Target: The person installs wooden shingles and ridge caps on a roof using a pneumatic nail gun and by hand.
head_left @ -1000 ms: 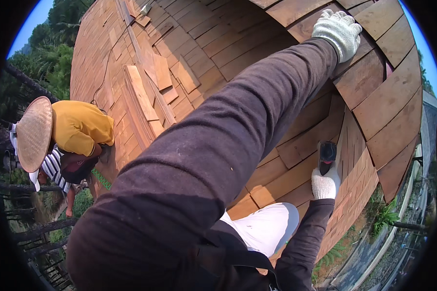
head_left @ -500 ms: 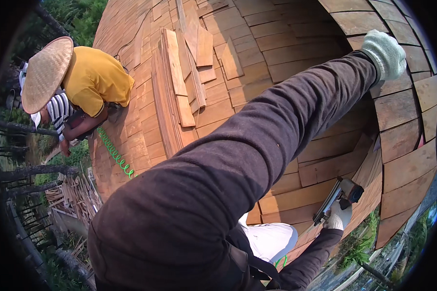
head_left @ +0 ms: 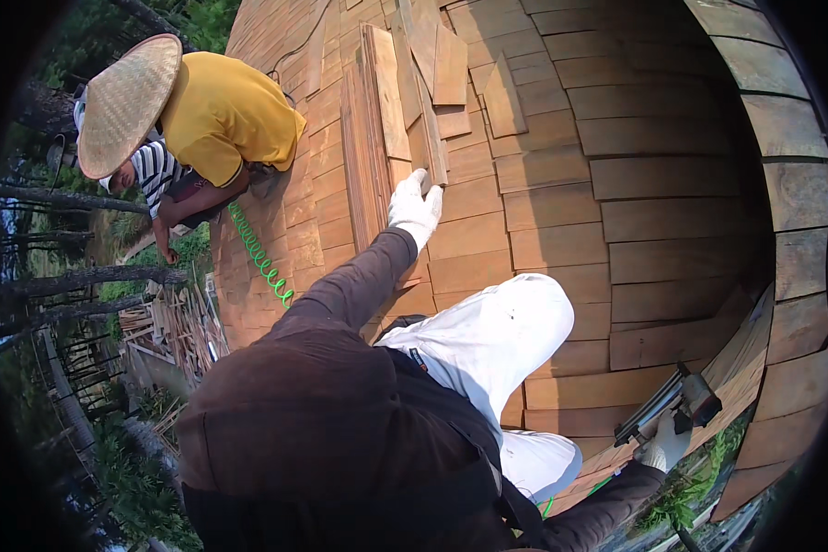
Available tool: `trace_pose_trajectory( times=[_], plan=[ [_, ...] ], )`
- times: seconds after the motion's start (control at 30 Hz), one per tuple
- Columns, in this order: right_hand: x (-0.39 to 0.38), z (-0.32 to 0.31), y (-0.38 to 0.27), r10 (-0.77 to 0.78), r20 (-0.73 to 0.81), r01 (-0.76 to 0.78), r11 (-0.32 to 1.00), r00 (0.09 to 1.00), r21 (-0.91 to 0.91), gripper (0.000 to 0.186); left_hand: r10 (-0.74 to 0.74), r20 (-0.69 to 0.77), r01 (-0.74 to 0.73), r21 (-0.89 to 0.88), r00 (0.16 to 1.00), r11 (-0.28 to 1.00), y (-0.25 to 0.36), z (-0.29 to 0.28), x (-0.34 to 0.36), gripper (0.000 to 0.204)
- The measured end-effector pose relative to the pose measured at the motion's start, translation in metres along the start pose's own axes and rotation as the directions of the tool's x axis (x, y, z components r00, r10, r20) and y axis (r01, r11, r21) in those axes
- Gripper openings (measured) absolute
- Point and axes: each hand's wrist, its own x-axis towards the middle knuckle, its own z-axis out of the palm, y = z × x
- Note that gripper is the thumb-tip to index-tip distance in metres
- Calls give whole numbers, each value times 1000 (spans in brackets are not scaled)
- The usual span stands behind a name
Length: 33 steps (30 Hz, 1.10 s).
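My left hand, in a white knit glove, reaches to the near end of a pile of loose wooden shingles. Thumb and fingers are apart, with the fingertips at a shingle's lower end; whether they touch it I cannot tell. At the lower right my right hand, also gloved, is closed around the grip of a nail gun with a dark head and a long metal magazine. The gun is beside the roof's edge, over the lowest shingle courses.
Laid shingles cover the slope, and a raised shingled section curves along the right. A person in a yellow shirt and a woven hat crouches at upper left. A green coiled air hose lies nearby. Plants show below the edge.
My left hand has swung from the raised shingles at the upper right across to the loose pile. The right hand still holds the nail gun near the edge. My view has shifted.
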Motion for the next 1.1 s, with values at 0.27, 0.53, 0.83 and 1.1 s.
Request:
trace_pose_trajectory(
  times=[0.27,0.53,0.83,1.1],
  plan=[
    [11,-2,11,-44,21,44,999,999,16,13,-360,188,302,282,914,911,-74,-62,-5,53],
    [-1,5,-17,38,7,-37,995,999,-98,11,-328,482,10,551,812,834,-58,-55,11,71],
    [-4,2,-14,121,32,-122,992,992,41,17,-402,524,-33,637,751,770,-26,-57,27,57],
    [-3,-18,28,183,68,-194,951,981,239,17,-176,411,-51,486,895,873,-14,-80,12,57]
  ],
)
